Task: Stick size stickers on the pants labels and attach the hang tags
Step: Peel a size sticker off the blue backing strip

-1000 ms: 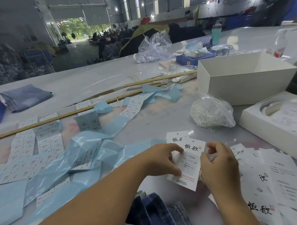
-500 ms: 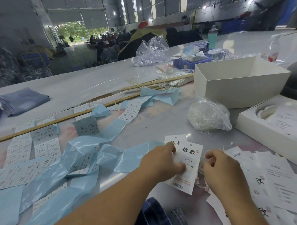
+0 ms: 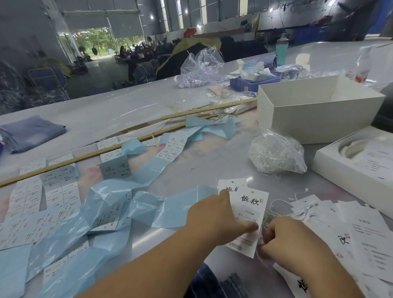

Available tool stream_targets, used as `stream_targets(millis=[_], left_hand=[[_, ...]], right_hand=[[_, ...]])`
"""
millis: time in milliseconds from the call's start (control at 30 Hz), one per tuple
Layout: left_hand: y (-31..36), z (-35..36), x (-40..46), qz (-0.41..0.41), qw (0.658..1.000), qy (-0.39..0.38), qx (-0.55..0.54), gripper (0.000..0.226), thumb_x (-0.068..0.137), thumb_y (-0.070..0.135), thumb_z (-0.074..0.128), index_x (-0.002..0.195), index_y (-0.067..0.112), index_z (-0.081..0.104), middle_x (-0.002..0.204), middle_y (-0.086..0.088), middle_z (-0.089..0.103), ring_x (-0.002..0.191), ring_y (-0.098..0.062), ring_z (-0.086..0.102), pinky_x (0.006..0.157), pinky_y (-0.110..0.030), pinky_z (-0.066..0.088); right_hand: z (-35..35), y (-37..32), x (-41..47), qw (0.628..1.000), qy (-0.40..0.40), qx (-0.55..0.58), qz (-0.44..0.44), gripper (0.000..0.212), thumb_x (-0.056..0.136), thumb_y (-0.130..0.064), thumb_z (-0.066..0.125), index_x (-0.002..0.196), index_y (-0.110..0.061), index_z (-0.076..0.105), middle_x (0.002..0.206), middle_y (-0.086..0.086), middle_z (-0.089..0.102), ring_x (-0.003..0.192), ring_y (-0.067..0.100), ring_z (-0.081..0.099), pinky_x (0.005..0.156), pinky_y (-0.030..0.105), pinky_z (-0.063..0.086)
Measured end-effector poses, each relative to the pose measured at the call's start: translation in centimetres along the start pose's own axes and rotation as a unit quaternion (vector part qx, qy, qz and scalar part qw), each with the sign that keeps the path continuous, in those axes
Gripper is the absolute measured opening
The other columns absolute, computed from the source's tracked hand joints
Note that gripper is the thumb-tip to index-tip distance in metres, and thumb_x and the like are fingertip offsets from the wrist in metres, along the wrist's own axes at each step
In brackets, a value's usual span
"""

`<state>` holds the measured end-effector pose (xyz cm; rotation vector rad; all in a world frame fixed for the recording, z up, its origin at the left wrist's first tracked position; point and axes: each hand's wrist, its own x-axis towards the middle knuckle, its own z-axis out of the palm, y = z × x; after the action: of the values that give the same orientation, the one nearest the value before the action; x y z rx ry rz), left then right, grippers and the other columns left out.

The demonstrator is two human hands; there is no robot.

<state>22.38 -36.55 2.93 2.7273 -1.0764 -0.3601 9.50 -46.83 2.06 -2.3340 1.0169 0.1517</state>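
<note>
the step in hand looks like getting a string ready for the hang tag [image 3: 247, 217], the white card printed 1103# and xs that lies on the table [image 3: 213, 162] between the two hands. to do it well, keep the card pinned flat so its punched hole at the far end stays reachable, draw out a single string rather than a tangle, and thread it before lifting the card toward the pants [image 3: 217, 287], whose dark denim sits just on the near side of both hands.

the left hand [image 3: 215, 218] lies over the tag's left half, fingers mostly straight, one fingertip pressing near the xs mark and another reaching toward a second tag [image 3: 231, 183] tucked under the first, beyond the hand. it presses, it does not grip.

the right hand [image 3: 286, 236] is just right of the tag, fingers curled in, and seems to pinch thin white strings [image 3: 269, 215] bunched at the card's right edge; the blur leaves that uncertain. more loose tags [image 3: 366, 239] spread to its right, and a bag of strings [image 3: 277, 155] sits well beyond it.
</note>
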Motion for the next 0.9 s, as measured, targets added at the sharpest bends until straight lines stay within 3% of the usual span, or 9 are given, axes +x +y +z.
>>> stream_targets(millis=[200, 267, 433, 500, 633, 700, 800, 900], left_hand=[[0.1, 0.0, 0.1, -0.032, 0.998, -0.016, -0.046, 0.068, 0.064, 0.071, 0.07, 0.105, 0.028, 0.038, 0.099, 0.009, 0.054, 0.092, -0.019, 0.057, 0.069, -0.033, 0.044], [0.1, -0.1, 0.0, -0.037, 0.998, -0.017, -0.055, 0.068, 0.063, 0.07, 0.072, 0.104, 0.028, 0.037, 0.096, 0.01, 0.052, 0.088, -0.018, 0.054, 0.068, -0.033, 0.042], [0.0, -0.3, 0.0, -0.047, 0.998, -0.02, -0.047, 0.077, 0.061, 0.073, 0.072, 0.114, 0.028, 0.04, 0.102, 0.01, 0.055, 0.088, -0.017, 0.053, 0.071, -0.033, 0.044], [0.0, -0.4, 0.0, -0.044, 0.998, -0.021, -0.047, 0.076, 0.061, 0.073, 0.072, 0.114, 0.029, 0.039, 0.099, 0.011, 0.053, 0.088, -0.016, 0.053, 0.07, -0.033, 0.043], [-0.2, -0.5, -0.1, -0.041, 0.998, -0.019, -0.052, 0.072, 0.062, 0.071, 0.074, 0.106, 0.031, 0.035, 0.096, 0.012, 0.05, 0.088, -0.016, 0.055, 0.07, -0.032, 0.045], [-0.3, -0.5, -0.1, -0.043, 0.997, -0.015, -0.059, 0.073, 0.062, 0.068, 0.076, 0.106, 0.03, 0.032, 0.1, 0.011, 0.052, 0.089, -0.017, 0.056, 0.072, -0.033, 0.047], [-0.4, -0.8, -0.1, -0.049, 0.996, -0.004, -0.071, 0.077, 0.062, 0.063, 0.079, 0.11, 0.03, 0.03, 0.112, 0.008, 0.058, 0.094, -0.019, 0.06, 0.076, -0.034, 0.052], [-0.4, -0.9, -0.1, -0.043, 0.997, 0.007, -0.069, 0.075, 0.064, 0.059, 0.08, 0.109, 0.03, 0.028, 0.112, 0.008, 0.06, 0.094, -0.019, 0.063, 0.074, -0.035, 0.056]], right_hand=[[0.5, -0.2, 0.2, 0.999, 0.034, -0.012, 0.0, 0.007, 0.067, -0.016, 0.059, 0.067, -0.023, 0.056, 0.075, -0.007, 0.061, 0.067, 0.012, 0.058, 0.053, 0.023, 0.038], [0.3, -0.2, 0.1, 0.999, 0.042, 0.001, -0.004, 0.007, 0.069, -0.018, 0.058, 0.066, -0.024, 0.057, 0.075, -0.008, 0.062, 0.069, 0.012, 0.059, 0.055, 0.025, 0.041], [-0.2, -0.5, -0.5, 1.0, -0.025, 0.002, -0.012, 0.013, 0.055, -0.029, 0.064, 0.064, -0.022, 0.059, 0.062, -0.007, 0.064, 0.06, 0.01, 0.058, 0.054, 0.023, 0.041], [0.2, -0.6, -0.6, 0.999, -0.015, -0.024, -0.018, 0.015, 0.06, -0.033, 0.063, 0.067, -0.02, 0.058, 0.061, -0.006, 0.063, 0.059, 0.011, 0.059, 0.052, 0.023, 0.039], [0.6, -0.9, -0.4, 0.998, 0.025, -0.048, -0.03, 0.003, 0.071, -0.021, 0.053, 0.069, -0.02, 0.052, 0.072, -0.006, 0.059, 0.067, 0.015, 0.057, 0.05, 0.024, 0.033], [0.2, -0.8, -0.3, 0.999, 0.031, -0.013, -0.035, 0.008, 0.072, -0.021, 0.057, 0.065, -0.022, 0.054, 0.068, -0.006, 0.062, 0.064, 0.011, 0.059, 0.05, 0.024, 0.035], [-0.5, -0.8, -0.2, 0.987, 0.071, 0.133, -0.054, 0.016, 0.076, -0.02, 0.066, 0.061, -0.017, 0.06, 0.058, -0.004, 0.062, 0.051, 0.006, 0.057, 0.048, 0.022, 0.042], [-0.7, -0.9, -0.1, 0.956, 0.117, 0.26, -0.066, 0.018, 0.081, -0.015, 0.067, 0.064, -0.01, 0.063, 0.058, 0.001, 0.066, 0.051, 0.015, 0.059, 0.052, 0.029, 0.048]])
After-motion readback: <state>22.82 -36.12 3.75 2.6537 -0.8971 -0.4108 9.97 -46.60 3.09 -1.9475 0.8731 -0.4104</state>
